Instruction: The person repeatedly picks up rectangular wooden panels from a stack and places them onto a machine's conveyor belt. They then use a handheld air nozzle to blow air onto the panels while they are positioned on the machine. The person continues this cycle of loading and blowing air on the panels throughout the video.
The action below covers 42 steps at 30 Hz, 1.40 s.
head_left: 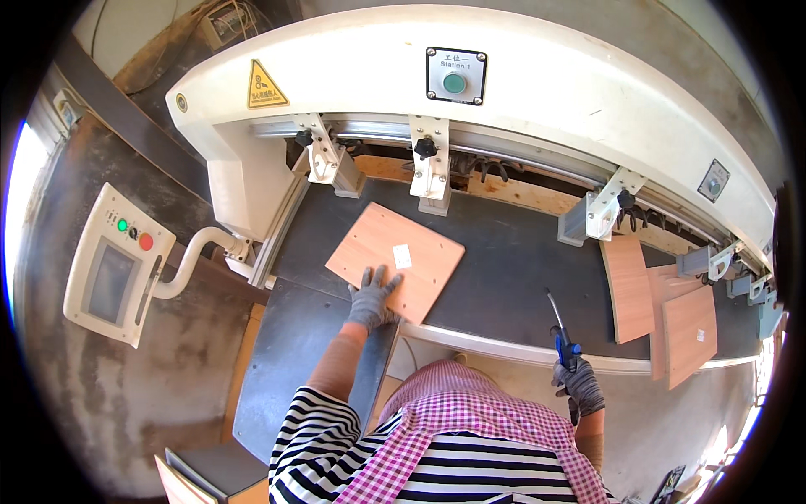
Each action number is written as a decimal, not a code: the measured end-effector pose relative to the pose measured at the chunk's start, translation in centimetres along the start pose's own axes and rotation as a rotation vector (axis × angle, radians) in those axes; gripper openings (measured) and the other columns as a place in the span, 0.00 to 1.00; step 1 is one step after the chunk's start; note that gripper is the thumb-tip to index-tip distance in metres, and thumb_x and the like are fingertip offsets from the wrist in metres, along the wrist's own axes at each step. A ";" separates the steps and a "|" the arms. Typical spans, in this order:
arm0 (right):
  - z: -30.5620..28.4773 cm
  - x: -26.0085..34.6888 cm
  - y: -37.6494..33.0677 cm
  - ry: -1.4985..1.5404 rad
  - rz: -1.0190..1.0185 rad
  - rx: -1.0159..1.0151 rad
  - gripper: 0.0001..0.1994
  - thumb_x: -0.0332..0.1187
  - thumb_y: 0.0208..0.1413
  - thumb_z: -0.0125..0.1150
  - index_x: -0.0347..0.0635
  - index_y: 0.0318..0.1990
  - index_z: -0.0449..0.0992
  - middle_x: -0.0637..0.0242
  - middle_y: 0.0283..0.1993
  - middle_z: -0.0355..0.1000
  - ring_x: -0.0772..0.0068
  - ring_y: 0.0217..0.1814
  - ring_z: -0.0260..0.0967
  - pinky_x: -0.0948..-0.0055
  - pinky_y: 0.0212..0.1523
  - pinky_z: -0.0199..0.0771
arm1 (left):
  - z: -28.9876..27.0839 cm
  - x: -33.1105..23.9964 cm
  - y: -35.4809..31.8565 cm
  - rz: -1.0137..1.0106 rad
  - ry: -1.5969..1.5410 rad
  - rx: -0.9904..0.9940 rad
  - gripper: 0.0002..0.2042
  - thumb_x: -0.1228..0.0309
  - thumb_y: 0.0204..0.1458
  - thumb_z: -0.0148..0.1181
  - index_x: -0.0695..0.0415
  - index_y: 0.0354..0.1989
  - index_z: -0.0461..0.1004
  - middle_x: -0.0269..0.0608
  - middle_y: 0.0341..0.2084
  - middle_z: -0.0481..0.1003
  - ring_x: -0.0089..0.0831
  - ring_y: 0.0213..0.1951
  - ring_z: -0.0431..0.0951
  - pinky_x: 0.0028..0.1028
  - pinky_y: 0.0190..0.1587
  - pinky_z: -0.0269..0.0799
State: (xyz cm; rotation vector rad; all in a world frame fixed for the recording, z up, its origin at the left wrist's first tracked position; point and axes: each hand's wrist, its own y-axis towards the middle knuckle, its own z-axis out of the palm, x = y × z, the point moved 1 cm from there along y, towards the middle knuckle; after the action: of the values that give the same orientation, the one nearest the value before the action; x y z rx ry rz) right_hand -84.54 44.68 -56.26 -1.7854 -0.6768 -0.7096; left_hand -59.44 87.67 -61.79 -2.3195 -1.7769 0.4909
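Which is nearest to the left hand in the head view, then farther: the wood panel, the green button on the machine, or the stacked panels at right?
1. Wood panel, under the left hand.
2. Green button, up on the machine housing.
3. Stacked panels, far right on the bed.

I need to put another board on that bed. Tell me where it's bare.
The dark bed is bare between the board under the left hand and the boards piled at the right end; the right hand holds an air gun at its front edge. The back, under the clamps, is crowded.
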 end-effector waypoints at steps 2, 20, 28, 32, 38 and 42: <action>-0.2 -0.9 0.1 0.037 0.039 0.046 0.13 0.38 0.54 0.64 0.41 0.43 0.73 0.66 0.30 0.74 0.71 0.32 0.75 0.70 0.24 0.79 | -0.6 -0.5 3.2 -0.070 -0.061 -0.069 0.57 0.43 0.19 0.78 0.28 0.69 0.56 0.39 0.73 0.45 0.50 0.73 0.39 0.70 0.64 0.42; 6.2 11.2 -5.1 0.098 -0.639 -0.049 0.21 0.26 0.54 0.62 0.40 0.56 0.66 0.62 0.42 0.74 0.73 0.41 0.73 0.76 0.38 0.76 | -3.4 -0.3 13.4 -0.117 -0.078 -0.126 0.55 0.43 0.25 0.78 0.30 0.69 0.55 0.42 0.72 0.46 0.53 0.72 0.42 0.68 0.64 0.47; 10.9 28.7 -2.8 -0.822 -1.094 -0.674 0.24 0.27 0.57 0.58 0.36 0.60 0.62 0.47 0.44 0.70 0.50 0.47 0.73 0.60 0.45 0.75 | -2.2 -3.6 0.5 0.005 -0.197 -0.265 0.47 0.43 0.38 0.70 0.41 0.69 0.56 0.45 0.72 0.45 0.51 0.72 0.43 0.63 0.67 0.41; 11.8 32.0 -2.5 -0.994 -0.724 -0.696 0.22 0.25 0.56 0.57 0.36 0.58 0.62 0.47 0.44 0.70 0.49 0.48 0.73 0.58 0.43 0.76 | 0.9 -0.3 -5.9 -0.035 -0.227 -0.301 0.46 0.41 0.39 0.68 0.46 0.68 0.58 0.49 0.71 0.47 0.50 0.72 0.44 0.62 0.67 0.40; 12.2 28.4 -4.0 -0.680 -0.855 -0.396 0.18 0.35 0.53 0.63 0.41 0.49 0.66 0.51 0.36 0.74 0.44 0.39 0.74 0.54 0.42 0.74 | 1.9 11.4 -12.9 -0.287 -0.249 -0.527 0.42 0.44 0.40 0.68 0.48 0.65 0.63 0.53 0.69 0.53 0.52 0.71 0.47 0.59 0.67 0.42; 11.1 17.5 -2.4 -0.704 -0.703 -0.435 0.20 0.37 0.54 0.63 0.39 0.51 0.66 0.51 0.35 0.75 0.45 0.37 0.74 0.57 0.41 0.75 | 1.7 17.0 -15.4 -0.370 -0.219 -0.774 0.39 0.49 0.43 0.68 0.50 0.65 0.63 0.54 0.67 0.55 0.54 0.69 0.52 0.57 0.67 0.45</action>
State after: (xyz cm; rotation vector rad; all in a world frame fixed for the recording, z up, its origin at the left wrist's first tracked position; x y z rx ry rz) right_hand -73.06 57.88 -44.88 -2.2228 -1.7907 -0.7025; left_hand -69.98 108.06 -60.74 -2.3017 -2.8153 -0.0302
